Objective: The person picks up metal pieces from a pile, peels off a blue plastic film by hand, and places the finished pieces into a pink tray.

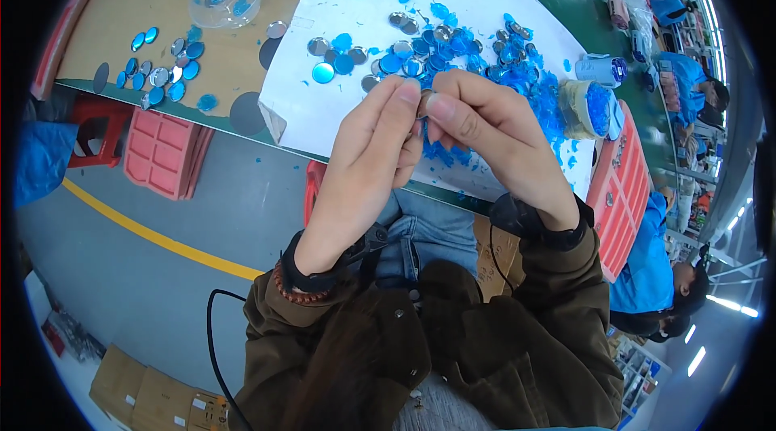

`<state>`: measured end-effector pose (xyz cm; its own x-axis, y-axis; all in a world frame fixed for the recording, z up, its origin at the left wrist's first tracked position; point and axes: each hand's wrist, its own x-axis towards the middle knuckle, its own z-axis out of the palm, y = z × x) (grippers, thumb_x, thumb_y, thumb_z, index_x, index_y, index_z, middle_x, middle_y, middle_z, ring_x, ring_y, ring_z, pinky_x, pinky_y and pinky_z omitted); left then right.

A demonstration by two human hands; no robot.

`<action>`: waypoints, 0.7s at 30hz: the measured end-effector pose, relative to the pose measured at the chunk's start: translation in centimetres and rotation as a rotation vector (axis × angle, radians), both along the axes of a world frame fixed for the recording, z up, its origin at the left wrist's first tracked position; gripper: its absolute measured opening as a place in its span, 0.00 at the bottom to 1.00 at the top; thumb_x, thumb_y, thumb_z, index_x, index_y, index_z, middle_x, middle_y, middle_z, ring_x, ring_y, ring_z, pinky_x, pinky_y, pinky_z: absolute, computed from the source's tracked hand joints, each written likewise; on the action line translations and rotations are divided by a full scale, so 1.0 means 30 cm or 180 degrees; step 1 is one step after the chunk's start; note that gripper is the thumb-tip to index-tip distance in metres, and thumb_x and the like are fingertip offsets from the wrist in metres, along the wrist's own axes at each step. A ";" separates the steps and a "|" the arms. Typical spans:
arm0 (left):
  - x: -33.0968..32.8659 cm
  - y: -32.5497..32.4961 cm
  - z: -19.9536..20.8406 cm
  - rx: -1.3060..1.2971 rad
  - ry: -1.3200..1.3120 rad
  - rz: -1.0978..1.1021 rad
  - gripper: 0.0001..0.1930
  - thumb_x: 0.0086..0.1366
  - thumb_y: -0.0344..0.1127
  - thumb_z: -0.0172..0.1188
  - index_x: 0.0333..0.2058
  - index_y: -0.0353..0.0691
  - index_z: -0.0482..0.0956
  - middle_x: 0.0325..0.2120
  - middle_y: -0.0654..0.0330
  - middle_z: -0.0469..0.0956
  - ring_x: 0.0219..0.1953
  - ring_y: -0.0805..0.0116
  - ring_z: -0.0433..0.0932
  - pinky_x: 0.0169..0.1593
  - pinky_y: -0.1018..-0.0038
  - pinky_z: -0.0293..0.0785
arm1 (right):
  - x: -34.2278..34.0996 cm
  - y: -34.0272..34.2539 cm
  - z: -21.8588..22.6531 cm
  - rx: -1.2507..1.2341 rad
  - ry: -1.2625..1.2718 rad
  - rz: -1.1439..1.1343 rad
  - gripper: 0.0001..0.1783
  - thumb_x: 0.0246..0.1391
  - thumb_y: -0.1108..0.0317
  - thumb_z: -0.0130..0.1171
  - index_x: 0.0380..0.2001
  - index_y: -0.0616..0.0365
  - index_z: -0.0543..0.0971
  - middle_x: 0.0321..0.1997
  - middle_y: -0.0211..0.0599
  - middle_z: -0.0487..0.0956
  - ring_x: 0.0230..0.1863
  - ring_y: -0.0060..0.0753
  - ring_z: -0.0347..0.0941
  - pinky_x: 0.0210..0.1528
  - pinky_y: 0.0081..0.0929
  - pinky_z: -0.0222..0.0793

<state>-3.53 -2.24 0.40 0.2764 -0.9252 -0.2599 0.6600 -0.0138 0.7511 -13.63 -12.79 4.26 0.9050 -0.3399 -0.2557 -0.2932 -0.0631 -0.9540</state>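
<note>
My left hand [373,138] and my right hand [503,134] meet over a white sheet [311,120] on the table. Between both thumbs and fingertips they pinch a small round metal disc [423,103], mostly covered by the fingers. Just beyond the hands lies a heap of similar discs, some silver, some faced in blue, such as one blue disc [323,72] at the heap's left. Crumpled scraps of blue film [540,100] are mixed among them and pile up beside my right hand.
A clear plastic tub [227,3] with discs stands at the far left, near a loose group of discs [176,74] on brown board. At the right are a round container [575,108] of blue scraps, a blue-and-white bottle [600,70] and a red plastic crate [621,189]. Other people sit farther right.
</note>
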 end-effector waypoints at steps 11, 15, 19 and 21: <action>0.013 0.005 -0.001 -0.0027 0.0445 -0.0219 0.11 0.63 0.40 0.39 0.24 0.41 0.62 0.10 0.72 0.50 0.11 0.84 0.44 0.15 0.84 0.37 | -0.007 -0.001 -0.021 0.0036 -0.0342 0.0013 0.12 0.54 0.65 0.43 0.23 0.63 0.67 0.20 0.29 0.63 0.24 0.21 0.57 0.27 0.19 0.55; -0.012 -0.005 0.010 0.0099 -0.0153 0.0229 0.11 0.63 0.39 0.39 0.24 0.41 0.62 0.11 0.72 0.51 0.12 0.85 0.46 0.15 0.85 0.39 | -0.009 -0.001 -0.014 0.0080 -0.0090 -0.0005 0.10 0.54 0.66 0.41 0.24 0.59 0.67 0.25 0.26 0.65 0.26 0.17 0.58 0.31 0.13 0.55; -0.024 -0.004 -0.028 0.0177 -0.1499 0.0590 0.12 0.64 0.38 0.37 0.27 0.36 0.61 0.11 0.62 0.60 0.11 0.78 0.57 0.15 0.81 0.51 | -0.004 0.008 0.003 0.0087 0.0033 -0.0115 0.11 0.54 0.66 0.41 0.23 0.59 0.68 0.24 0.25 0.66 0.25 0.16 0.57 0.30 0.13 0.54; -0.033 -0.004 -0.027 0.0211 -0.1916 0.0692 0.12 0.64 0.38 0.37 0.27 0.35 0.61 0.11 0.61 0.60 0.11 0.77 0.58 0.15 0.81 0.52 | 0.001 0.015 0.018 0.0102 0.0181 -0.0196 0.10 0.53 0.66 0.41 0.23 0.59 0.68 0.24 0.25 0.66 0.25 0.15 0.57 0.29 0.13 0.54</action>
